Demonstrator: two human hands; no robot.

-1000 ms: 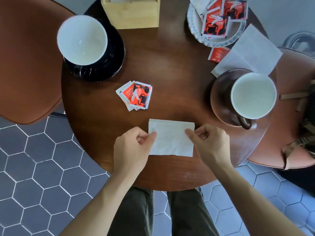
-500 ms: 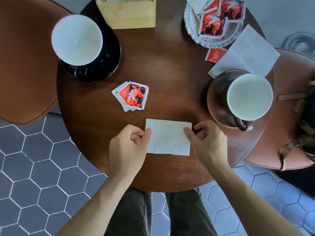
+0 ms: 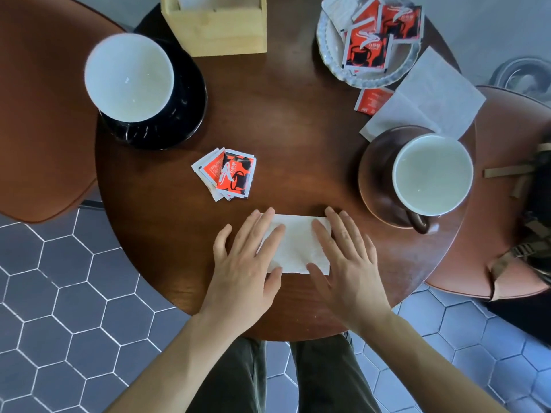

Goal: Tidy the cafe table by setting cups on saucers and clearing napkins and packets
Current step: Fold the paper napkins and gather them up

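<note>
Both hands (image 3: 247,263) (image 3: 348,263) switched from edge pinch to flat, fingers spread, pressing napkin (image 3: 298,245); fold done, holder (image 3: 217,28) next likely.

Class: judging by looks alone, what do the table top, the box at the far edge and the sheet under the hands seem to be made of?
Table top: dark wood, probably varnished; faint grain, soft sheen.
Box: pale, seemingly unfinished wood; matte, light grain.
Sheet: thin white paper napkin; soft matte texture, lying flat under both open hands.

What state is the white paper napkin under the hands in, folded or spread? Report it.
Folded: the white paper napkin lies as a compact rectangle, pressed flat under the open left hand and right hand.
</note>
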